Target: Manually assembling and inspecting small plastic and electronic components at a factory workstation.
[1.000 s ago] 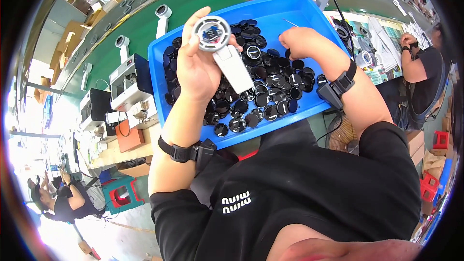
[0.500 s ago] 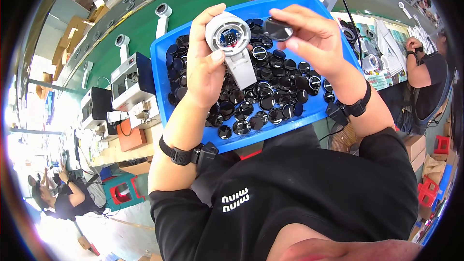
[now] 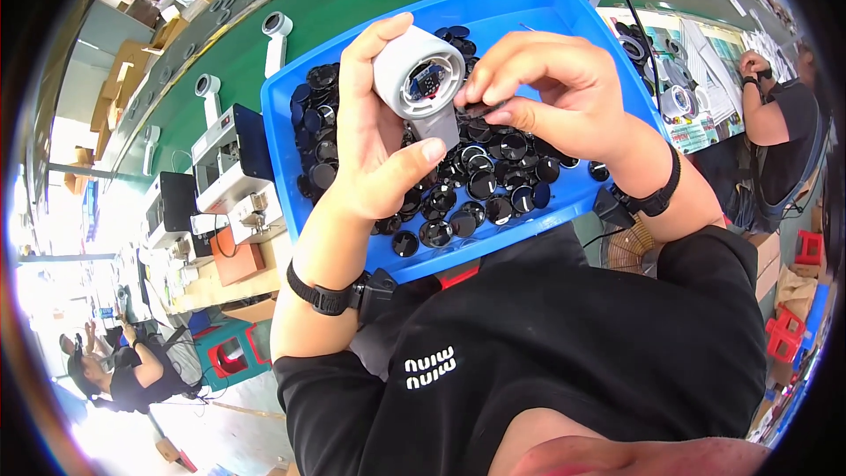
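Note:
My left hand (image 3: 374,154) is closed around a light grey handheld device housing (image 3: 407,62), a round barrel with a short handle pointing toward me. Inside the barrel's ringed end, tilted to the right, a small blue circuit board (image 3: 429,81) shows. Between the thumb and fingers of my right hand (image 3: 564,88) is a glossy black disc (image 3: 480,110), seen almost edge-on and partly covered by the fingers. It is close beside the ringed end; whether they touch I cannot tell. Below both hands, many similar black discs (image 3: 483,183) lie loose in a blue tub (image 3: 388,266).
On the green work surface (image 3: 352,0) beyond the tub, similar grey housings (image 3: 276,35) stand at the left. Black-and-white machines (image 3: 227,154) are left of the tub. A dark cable (image 3: 639,26) hangs at the right. People (image 3: 775,123) work on both sides.
The ringed end of the housing has turned toward the right. My right hand has brought the black disc down and left to it, turning it from face-on to nearly edge-on.

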Available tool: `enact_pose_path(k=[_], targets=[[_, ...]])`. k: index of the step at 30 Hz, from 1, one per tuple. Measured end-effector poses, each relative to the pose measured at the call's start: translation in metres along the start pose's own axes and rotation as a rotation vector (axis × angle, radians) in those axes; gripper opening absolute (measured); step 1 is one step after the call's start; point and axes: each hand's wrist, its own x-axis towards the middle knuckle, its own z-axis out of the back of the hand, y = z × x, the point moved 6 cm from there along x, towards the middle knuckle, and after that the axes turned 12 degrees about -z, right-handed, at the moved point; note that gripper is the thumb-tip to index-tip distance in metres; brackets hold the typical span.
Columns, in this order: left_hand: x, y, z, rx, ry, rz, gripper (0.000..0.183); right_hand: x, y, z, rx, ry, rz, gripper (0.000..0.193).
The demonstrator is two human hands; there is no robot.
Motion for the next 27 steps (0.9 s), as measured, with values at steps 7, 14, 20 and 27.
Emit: enact_pose_path(k=[7,14,20,27], targets=[[0.001,-0.006,0.002,0.316,0.136,-0.166,0.096,-0.008,0.019,-0.005,-0.243,-0.029,0.221,0.024],[0.003,-0.021,-0.012,0.624,0.265,-0.525,0.091,-0.017,0.03,-0.009,-0.447,-0.154,0.351,0.027],[0.003,-0.028,-0.018,0.671,0.261,-0.573,0.093,-0.023,0.033,-0.011,-0.479,-0.084,0.393,0.028],[-0.001,-0.024,-0.017,0.539,0.236,-0.492,0.093,-0.022,0.039,-0.015,-0.494,-0.163,0.444,0.033]])
